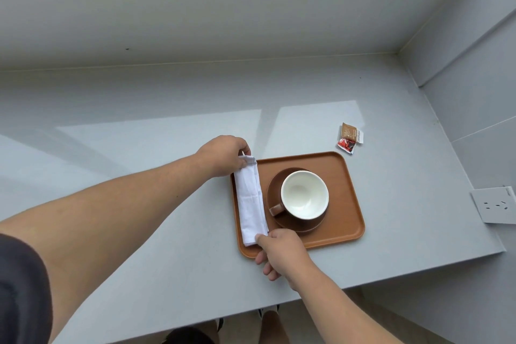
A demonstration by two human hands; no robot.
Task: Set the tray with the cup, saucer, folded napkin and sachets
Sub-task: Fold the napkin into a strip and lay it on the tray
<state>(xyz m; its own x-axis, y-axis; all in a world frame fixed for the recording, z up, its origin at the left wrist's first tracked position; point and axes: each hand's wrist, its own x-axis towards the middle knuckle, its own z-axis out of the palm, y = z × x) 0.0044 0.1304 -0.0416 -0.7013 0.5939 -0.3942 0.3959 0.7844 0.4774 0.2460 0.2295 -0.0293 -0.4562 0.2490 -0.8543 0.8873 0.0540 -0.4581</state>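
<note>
Right hand (282, 253) and left hand (223, 155), fingers in a pinch on the napkin (251, 198), near and far ends.

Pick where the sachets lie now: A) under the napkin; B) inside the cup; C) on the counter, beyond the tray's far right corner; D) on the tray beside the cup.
C: the sachets lie on the counter, clear of the tray, just past its far right corner.

Kitchen-like corner: grey counter (167, 109), grey wall panels (474, 64), power socket (495, 205).
</note>
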